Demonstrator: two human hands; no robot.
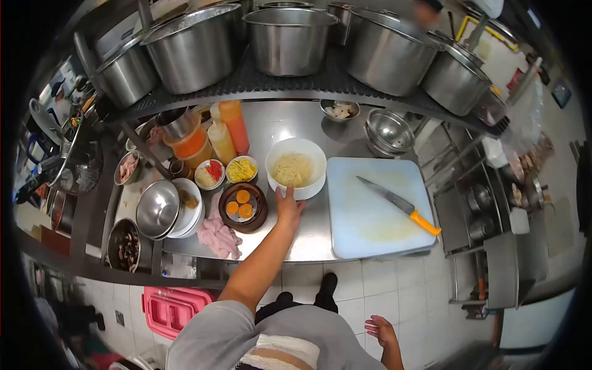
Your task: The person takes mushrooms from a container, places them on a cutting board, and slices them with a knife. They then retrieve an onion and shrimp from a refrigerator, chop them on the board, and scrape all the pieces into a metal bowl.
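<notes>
A white bowl [275, 155] with pale noodles [292, 170] in it stands on the steel counter, with another white rim showing beneath it. My left hand [288, 208] reaches over the counter and has its fingers at the bowl's near edge, where it seems to grip the rim. Down by my side, away from the counter, my right hand [381, 332] hangs with its fingers apart and nothing in them. Left of the bowl is a round brown pot [257, 222] holding orange slices [243, 197]. Small bowls of yellow pieces [241, 169] and red-and-white pieces [210, 174] lie behind it.
A knife with an orange handle [424, 223] rests on the white cutting board [351, 231] at right. Metal bowls [390, 131] and squeeze bottles [234, 126] stand farther back. Large pots [290, 43] line the overhead shelf. A pink cloth [219, 231] lies near the front edge.
</notes>
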